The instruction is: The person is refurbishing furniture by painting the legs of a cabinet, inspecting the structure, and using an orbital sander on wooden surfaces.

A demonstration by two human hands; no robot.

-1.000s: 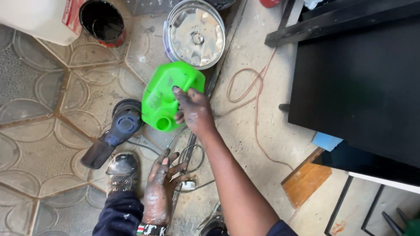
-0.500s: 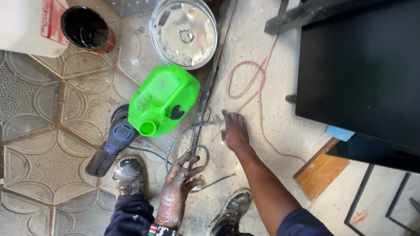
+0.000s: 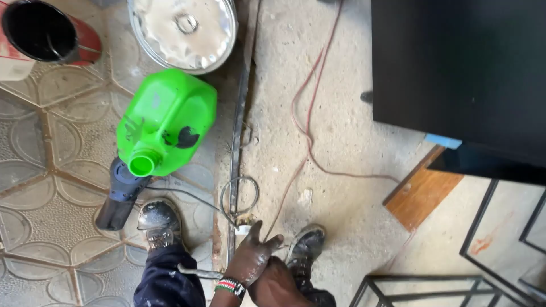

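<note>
My left hand [image 3: 253, 257], smeared with grey grime and wearing a beaded wristband, lies over my right hand [image 3: 277, 286] low in the head view, between my two dusty shoes [image 3: 159, 220]. The left fingers are spread and hold nothing. Most of the right hand is hidden under the left, so its fingers cannot be made out. A bright green plastic jug [image 3: 165, 119] with an open spout lies on its side on the patterned floor tiles, well apart from both hands. A dark angle grinder [image 3: 116, 199] lies just below its spout.
A round metal lid [image 3: 182, 28] and a black-lined red can [image 3: 40, 31] sit at the top. A red cable [image 3: 307, 131] snakes over the concrete beside a metal floor rail [image 3: 239, 125]. A black cabinet [image 3: 466, 68], a wooden piece [image 3: 421, 196] and metal frames [image 3: 409, 287] are on the right.
My right hand let go of the green jug, which now lies on the floor, and drew back to meet my left hand. The view shifted lower and closer.
</note>
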